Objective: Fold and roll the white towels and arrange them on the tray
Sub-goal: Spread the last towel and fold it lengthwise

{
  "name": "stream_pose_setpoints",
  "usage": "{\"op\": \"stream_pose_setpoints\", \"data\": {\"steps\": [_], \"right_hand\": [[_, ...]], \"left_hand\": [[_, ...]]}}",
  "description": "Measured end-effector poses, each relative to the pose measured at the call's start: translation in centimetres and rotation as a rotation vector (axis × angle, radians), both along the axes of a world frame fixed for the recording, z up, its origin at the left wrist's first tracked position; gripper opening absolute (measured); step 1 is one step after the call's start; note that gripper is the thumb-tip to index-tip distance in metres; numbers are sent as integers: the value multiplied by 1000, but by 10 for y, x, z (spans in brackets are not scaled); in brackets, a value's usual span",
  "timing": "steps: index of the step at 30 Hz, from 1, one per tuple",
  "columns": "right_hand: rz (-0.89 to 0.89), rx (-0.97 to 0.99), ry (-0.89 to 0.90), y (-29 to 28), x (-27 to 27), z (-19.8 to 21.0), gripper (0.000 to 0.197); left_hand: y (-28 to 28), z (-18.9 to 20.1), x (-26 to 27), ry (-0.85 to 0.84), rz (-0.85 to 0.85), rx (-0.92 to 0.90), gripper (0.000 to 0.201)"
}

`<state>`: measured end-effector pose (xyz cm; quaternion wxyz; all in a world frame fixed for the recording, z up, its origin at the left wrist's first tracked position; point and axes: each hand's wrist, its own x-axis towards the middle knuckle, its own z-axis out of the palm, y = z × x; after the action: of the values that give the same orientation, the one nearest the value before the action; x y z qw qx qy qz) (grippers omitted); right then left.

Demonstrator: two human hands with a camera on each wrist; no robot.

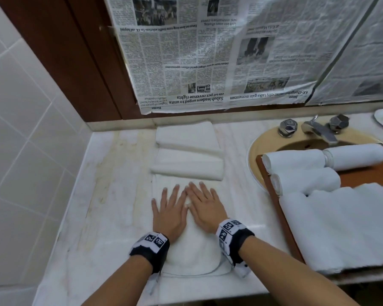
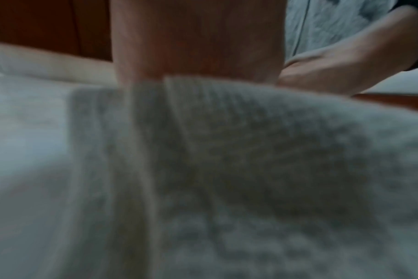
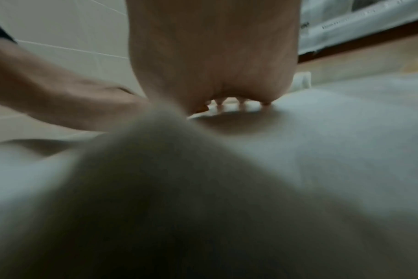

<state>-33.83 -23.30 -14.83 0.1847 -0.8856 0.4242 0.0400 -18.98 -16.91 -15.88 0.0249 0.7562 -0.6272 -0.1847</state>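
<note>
Left hand point(image 1: 169, 214) and right hand point(image 1: 205, 206) lie palm-down, fingers straight and slightly spread, pressing side by side on the white towel point(image 1: 192, 255) spread lengthwise on the marble counter point(image 1: 111, 195); their inner fingers touch. From the right wrist view the right hand's fingertips point(image 3: 245, 104) rest on the cloth, with a soft hump of towel in front of the lens. Just beyond the fingertips on that towel lie two folded towels point(image 1: 187, 166), one behind the other, toward the newspaper-covered wall point(image 1: 208, 51). To the right of that towel a wooden tray point(image 1: 272, 191) sits across the sink point(image 1: 259, 146), carrying three rolled towels point(image 1: 305, 180) and a flat towel stack point(image 1: 345, 224). Behind the tray stands the faucet point(image 1: 321, 130).
</note>
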Motion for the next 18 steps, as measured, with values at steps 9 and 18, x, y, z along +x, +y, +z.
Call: {"op": "stream_pose_setpoints", "data": {"steps": [9,18], "right_hand": [[-256,26,120,-10,-81,-11,80],[-122,-86,37,82,-89,-28,61]], "left_hand": [[29,-5,59,-8,220,78,58],[90,1,20,-22,-1,62,61]]}}
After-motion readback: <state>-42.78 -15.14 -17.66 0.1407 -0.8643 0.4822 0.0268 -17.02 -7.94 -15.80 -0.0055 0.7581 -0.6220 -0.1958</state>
